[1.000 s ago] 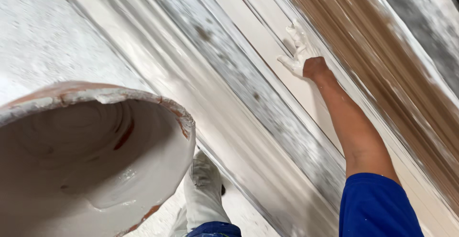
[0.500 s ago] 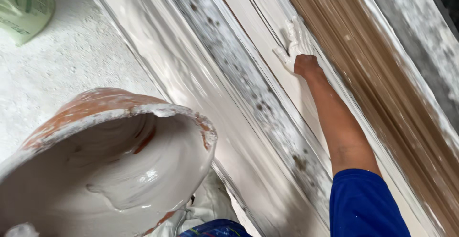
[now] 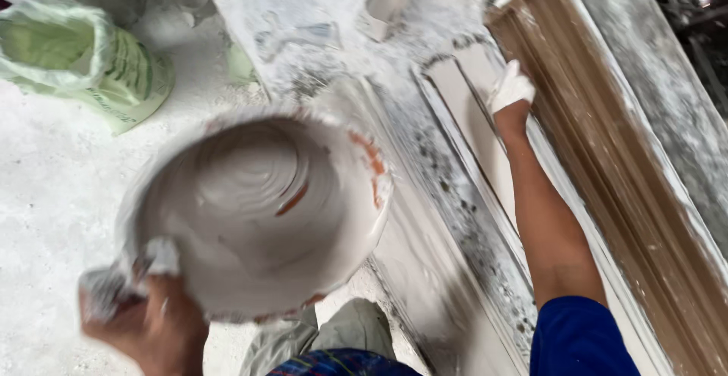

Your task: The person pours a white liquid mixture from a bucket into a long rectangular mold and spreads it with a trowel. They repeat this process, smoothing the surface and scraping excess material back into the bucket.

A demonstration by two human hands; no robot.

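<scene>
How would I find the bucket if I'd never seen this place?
Start at the long brown moulding on the right and look left across the pale strips. The round bucket of white plaster fills the middle, its rim gripped by the left hand. Only it is round, with orange showing at its edge.

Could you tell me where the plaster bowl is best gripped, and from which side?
By the rim, from the near lower-left side, where the left hand already grips it. The bowl is wide, round and coated with wet plaster inside, with no handle showing.
</scene>
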